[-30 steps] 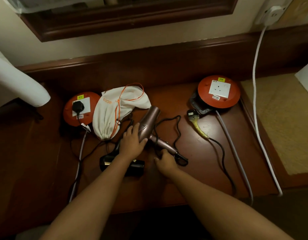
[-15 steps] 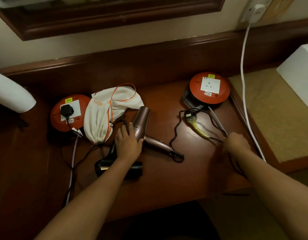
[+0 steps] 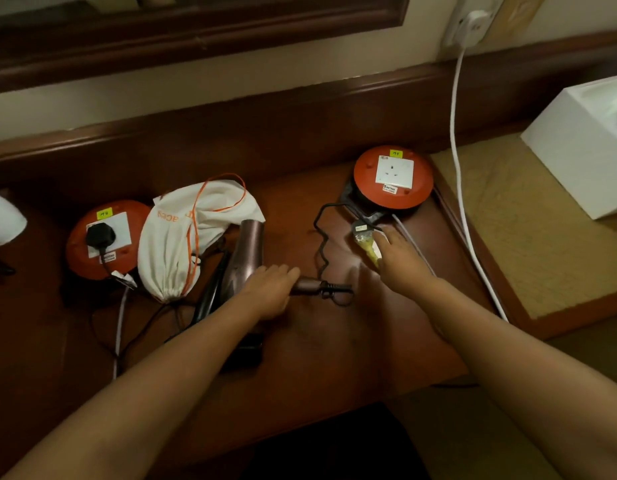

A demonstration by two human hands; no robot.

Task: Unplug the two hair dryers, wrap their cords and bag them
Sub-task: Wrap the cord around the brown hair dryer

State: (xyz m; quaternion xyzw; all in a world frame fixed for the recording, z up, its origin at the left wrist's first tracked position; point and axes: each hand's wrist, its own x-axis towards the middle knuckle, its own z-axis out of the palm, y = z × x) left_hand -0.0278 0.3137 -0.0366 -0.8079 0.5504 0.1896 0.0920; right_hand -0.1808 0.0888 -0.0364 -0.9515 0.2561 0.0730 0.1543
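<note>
Since 0.5 s ago, the right hand (image 3: 400,258) has come back from the tabletop's right edge to the loose plug, and the left hand (image 3: 270,289) has slid from the dryer's barrel down to its handle.

By size: the dark wooden tabletop (image 3: 334,341) carries everything. Next, the white drawstring bag (image 3: 182,244) with orange cord lies left of centre, touching the pink hair dryer (image 3: 248,251), whose barrel points away from the person. A black hair dryer (image 3: 244,348) lies nearer the person, mostly hidden under the left forearm. 2 orange cable reels follow: the left reel (image 3: 106,237) has a black plug (image 3: 99,235) seated in its socket, while the right reel (image 3: 393,176) shows a bare socket.

The left hand is curled around the pink dryer's handle, the handle's end and cord strain relief poking out to its right. From there the black cord (image 3: 322,237) kinks up toward the loose plug (image 3: 362,232), which lies flat just in front of the right reel. The right hand rests over the yellowish stretch of cord beside that plug, fingers extended; whether it grips the cord, I cannot tell.
</note>
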